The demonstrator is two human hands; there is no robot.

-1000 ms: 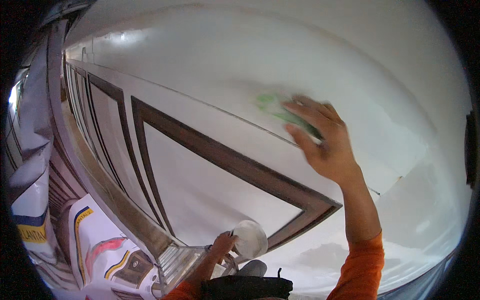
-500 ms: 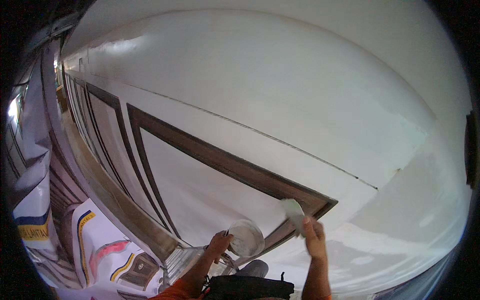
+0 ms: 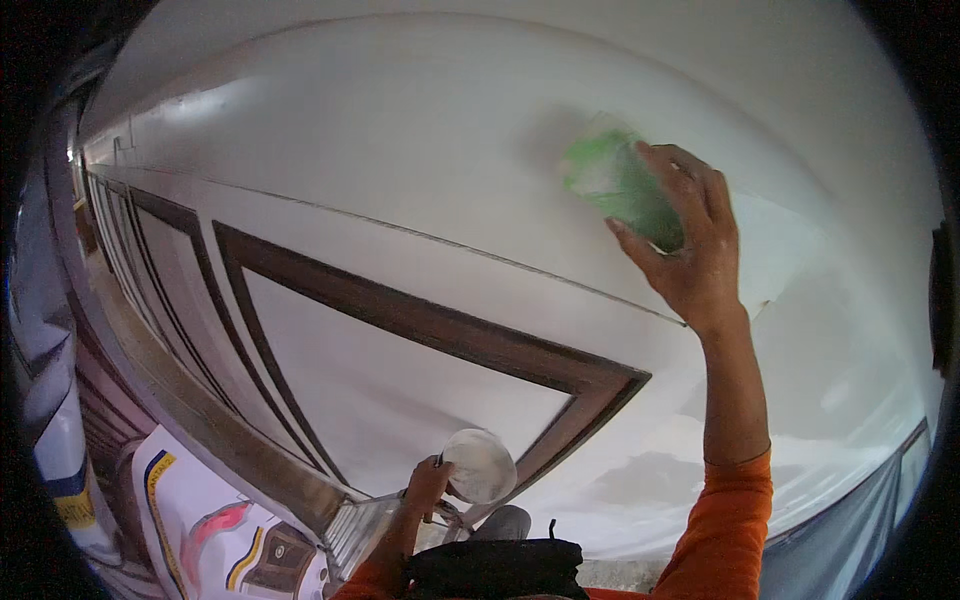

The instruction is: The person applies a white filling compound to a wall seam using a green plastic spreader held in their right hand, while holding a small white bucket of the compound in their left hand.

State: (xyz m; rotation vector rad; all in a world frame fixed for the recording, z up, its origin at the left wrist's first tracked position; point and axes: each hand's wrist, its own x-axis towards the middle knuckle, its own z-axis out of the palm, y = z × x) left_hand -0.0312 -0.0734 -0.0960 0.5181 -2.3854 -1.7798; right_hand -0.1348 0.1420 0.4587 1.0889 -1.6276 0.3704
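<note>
My right hand (image 3: pixel 705 245) is raised at the upper right, fingers and thumb closed on the edges of a flat green putty spreader (image 3: pixel 640 190). The spreader is smeared with white and lies against or very close to the white wall (image 3: pixel 400 130), above its thin dark joint line. Low in the middle, my left hand (image 3: pixel 428 482) grips the rim side of a round, shallow bowl (image 3: pixel 482 468) with whitish paste inside. Its fingers are partly hidden by the bowl.
Below the joint line runs a brown door or window frame (image 3: pixel 430 325). Metal ladder-like steps (image 3: pixel 360 525) stand at lower left, beside printed sheeting (image 3: pixel 200 510). A black bag (image 3: pixel 495 568) hangs at my front. Dark blue sheeting (image 3: pixel 840 525) borders the lower right.
My right hand has moved up from beside the brown frame's corner to the wall above the joint line, carrying the spreader. The bowl in my left hand has shifted only slightly.
</note>
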